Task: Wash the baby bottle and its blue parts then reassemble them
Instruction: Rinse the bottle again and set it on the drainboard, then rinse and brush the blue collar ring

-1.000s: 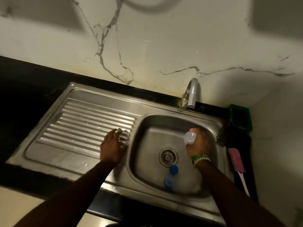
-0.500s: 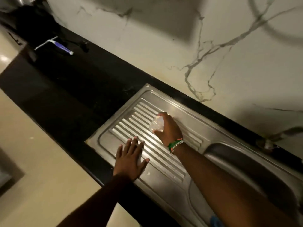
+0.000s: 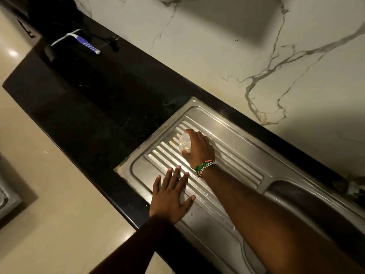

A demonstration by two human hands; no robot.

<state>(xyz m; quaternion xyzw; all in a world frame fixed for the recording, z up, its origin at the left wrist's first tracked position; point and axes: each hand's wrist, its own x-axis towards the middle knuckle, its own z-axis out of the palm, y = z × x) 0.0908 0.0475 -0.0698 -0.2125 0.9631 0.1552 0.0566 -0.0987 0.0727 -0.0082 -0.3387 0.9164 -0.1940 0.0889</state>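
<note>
**Bottle carried from basin to drainboard; blue parts out of view**

Since a second ago the right hand (image 3: 198, 149) has left the basin under the tap and crossed left to the ribbed drainboard (image 3: 237, 155), taking the clear bottle (image 3: 184, 143) with it. Over the last half second it has barely shifted. The left hand (image 3: 170, 196) has stayed flat on the drainboard throughout.

Head view: the right hand is closed around the bottle, which sits over the far-left ribs. Whether it touches the steel cannot be told. Its rounded clear end projects to the left of the fingers; the long axis appears to run left-right, roughly along the arm. The left hand lies open, palm down, fingers spread, holding nothing, on the near edge of the drainboard just beside the right wrist. The basin (image 3: 308, 202) shows only at the right edge. A blue-and-white brush (image 3: 87, 44) lies well apart on the black bench (image 3: 88, 99), far left.

Judgement: the bottle is being set down to drain. The blue parts still want washing, and the right arm is nearer the basin.
</note>
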